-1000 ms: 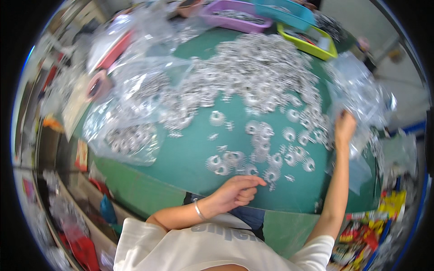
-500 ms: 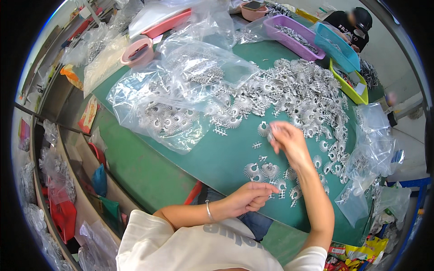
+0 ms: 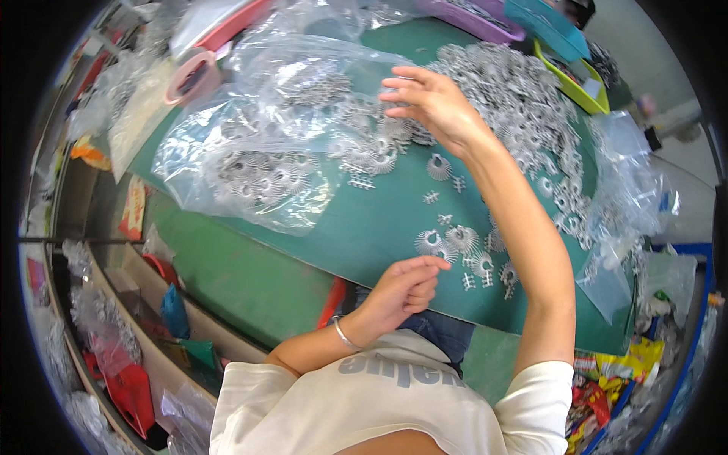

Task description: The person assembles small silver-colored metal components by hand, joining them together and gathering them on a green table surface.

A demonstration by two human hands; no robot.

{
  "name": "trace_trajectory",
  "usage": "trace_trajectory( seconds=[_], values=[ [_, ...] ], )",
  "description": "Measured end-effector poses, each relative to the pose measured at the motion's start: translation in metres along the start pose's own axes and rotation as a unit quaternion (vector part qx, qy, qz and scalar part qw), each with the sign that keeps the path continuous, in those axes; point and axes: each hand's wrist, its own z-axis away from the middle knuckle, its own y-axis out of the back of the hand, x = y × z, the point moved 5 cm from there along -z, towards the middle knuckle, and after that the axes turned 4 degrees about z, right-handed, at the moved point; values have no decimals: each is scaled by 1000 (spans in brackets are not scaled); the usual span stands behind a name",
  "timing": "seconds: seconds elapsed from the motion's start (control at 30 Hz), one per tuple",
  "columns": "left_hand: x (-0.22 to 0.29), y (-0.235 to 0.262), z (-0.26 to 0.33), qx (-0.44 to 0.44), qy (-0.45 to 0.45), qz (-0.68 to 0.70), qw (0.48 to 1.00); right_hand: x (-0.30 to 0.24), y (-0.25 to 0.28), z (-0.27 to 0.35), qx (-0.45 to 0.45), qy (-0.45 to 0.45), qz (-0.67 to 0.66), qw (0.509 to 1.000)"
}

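My right hand [image 3: 436,106] reaches over the far side of the green table, above the near edge of a big heap of silver-grey pieces [image 3: 497,87]. Its fingers are spread and nothing shows in them. My left hand [image 3: 406,292] is at the near table edge, index finger pointing right and the other fingers curled in. Whatever they may hold is hidden. Just beyond its fingertip lies a small group of fan-shaped pieces [image 3: 461,239] and fishbone-shaped pieces [image 3: 468,280]. A single fan-shaped piece [image 3: 438,167] and a small fishbone piece [image 3: 431,197] lie farther off.
A clear plastic bag [image 3: 250,174] with more pieces covers the table's left part. Purple [image 3: 478,23], blue [image 3: 550,30] and lime-green [image 3: 572,80] bins stand at the far right, a pink basin [image 3: 192,77] at the far left. More plastic bags [image 3: 622,189] hang along the right edge.
My right hand has moved away toward the heap and its fingers have opened from a pinch. My left hand stays near the small group, still curled. The whole view has shifted.
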Motion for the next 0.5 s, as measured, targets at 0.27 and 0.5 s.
trace_trajectory(
  seconds=[0.27, 0.5],
  values=[
    [18, 2, -8, 22, -110, -192, 975, 27, 136, 176, 131, -42, 317, 938],
    [90, -31, -47, 101, -292, -794, 523, 49, 79, 213, 128, 109, 545, 822]
  ],
)
